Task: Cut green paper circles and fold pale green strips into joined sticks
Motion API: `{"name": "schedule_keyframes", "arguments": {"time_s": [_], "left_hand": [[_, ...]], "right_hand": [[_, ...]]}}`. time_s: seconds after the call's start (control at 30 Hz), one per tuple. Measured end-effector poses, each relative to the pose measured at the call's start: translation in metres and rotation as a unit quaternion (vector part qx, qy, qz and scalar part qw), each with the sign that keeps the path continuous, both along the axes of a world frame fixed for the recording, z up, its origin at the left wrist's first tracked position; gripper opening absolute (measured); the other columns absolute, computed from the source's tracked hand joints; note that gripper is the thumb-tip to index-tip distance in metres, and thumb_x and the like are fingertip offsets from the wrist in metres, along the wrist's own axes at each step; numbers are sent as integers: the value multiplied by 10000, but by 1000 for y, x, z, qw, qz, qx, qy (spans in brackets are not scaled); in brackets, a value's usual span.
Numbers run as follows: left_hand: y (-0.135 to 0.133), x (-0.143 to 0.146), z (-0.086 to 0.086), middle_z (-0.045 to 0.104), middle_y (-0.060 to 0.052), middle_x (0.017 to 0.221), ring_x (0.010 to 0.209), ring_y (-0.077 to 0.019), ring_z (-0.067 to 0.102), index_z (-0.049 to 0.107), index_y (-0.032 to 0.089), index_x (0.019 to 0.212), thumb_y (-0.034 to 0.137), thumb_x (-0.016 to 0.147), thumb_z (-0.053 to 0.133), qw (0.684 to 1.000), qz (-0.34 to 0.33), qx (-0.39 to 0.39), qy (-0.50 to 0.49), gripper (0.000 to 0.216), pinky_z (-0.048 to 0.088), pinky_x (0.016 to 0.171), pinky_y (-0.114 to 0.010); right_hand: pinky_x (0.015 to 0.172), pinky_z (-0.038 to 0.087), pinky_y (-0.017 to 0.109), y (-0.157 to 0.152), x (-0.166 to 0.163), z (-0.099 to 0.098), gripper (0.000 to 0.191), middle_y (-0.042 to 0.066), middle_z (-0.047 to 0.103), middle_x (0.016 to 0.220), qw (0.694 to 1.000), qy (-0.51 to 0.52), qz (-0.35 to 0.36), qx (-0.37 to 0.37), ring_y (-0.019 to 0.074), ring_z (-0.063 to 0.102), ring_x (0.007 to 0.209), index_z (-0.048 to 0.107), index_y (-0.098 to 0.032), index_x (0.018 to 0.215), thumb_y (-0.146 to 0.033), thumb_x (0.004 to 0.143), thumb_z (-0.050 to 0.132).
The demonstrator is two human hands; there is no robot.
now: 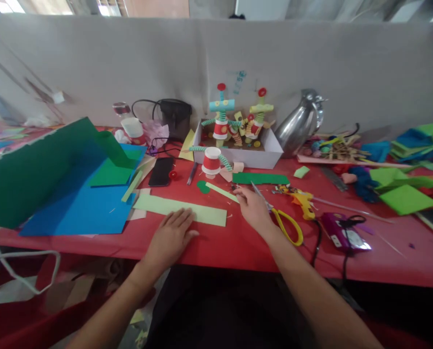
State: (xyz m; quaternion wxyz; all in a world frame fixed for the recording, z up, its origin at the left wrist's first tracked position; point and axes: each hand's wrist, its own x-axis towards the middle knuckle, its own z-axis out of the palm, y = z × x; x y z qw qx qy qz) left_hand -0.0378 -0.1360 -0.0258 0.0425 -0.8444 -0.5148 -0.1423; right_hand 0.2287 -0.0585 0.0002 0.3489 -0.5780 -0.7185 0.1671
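Note:
My left hand (175, 230) lies flat with its fingers stretched out on a wide pale green paper strip (209, 214). Farther right, the fingers of my right hand (253, 208) are bent together at the near end of a narrow pale green paper strip (220, 191), and they appear to pinch it. Scissors with yellow handles (289, 227) lie beside that hand, partly covered by it. Beyond the fingers are a dark green paper strip (262, 179), a small green paper piece (203, 187) and a red-and-white paper cup (211, 161) with coiled green paper arms.
A white box (260, 157) holds paper-cup figures at the back. A metal jug (300, 121) stands beside it. On the right lie a yellow glue gun (303, 203) and a purple box (342, 232) with a cord. A phone (161, 171) and blue card (85, 213) lie left.

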Motion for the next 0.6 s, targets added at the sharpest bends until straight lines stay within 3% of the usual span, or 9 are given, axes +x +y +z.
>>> {"name": "schedule_keyframes", "arguments": {"time_s": [0.13,0.2,0.3,0.37,0.5,0.6], "left_hand": [[-36,15,6,507,-105,1489,1360,-295,487,527,165,1402,409,958,509,999,6,18,29,507,424,1106,-482],[-48,23,6,497,-110,1497,1355,-310,488,512,159,1415,410,939,546,999,13,26,36,539,423,1102,-491],[-59,32,3,522,-120,1476,1336,-334,500,513,150,1412,401,907,605,999,18,39,32,572,416,1097,-509],[-64,34,1,561,-116,1440,1313,-328,519,539,154,1386,366,903,621,999,4,46,16,534,416,1091,-500],[-71,23,3,689,-64,1277,1168,-242,622,634,204,1255,215,929,585,995,-65,64,-45,330,454,1037,-421],[-73,7,3,736,-51,1166,1038,-212,662,664,215,1192,127,921,561,990,-91,72,-80,303,497,941,-385]], "right_hand": [[997,442,493,1,-10,10,260,174,695,1113,998,-54,4,24,328,601,1121,700,-133,1059,-102,885,510],[1054,412,503,-26,-13,11,273,172,668,1191,996,-78,22,40,333,557,1195,690,-131,1128,-159,918,519],[1061,458,474,-83,-12,0,383,123,655,1293,978,-134,152,58,297,564,1234,619,-156,1290,-341,962,549],[1064,472,474,-118,-7,-14,494,116,620,1366,966,-158,192,67,296,542,1286,571,-158,1356,-375,917,637],[1036,489,462,-152,6,-39,411,97,655,1329,964,-153,170,139,259,585,1257,589,-168,1339,-121,931,579],[980,516,444,-155,15,-44,329,84,716,1227,968,-119,156,154,250,641,1182,652,-198,1256,-151,933,612]]}}
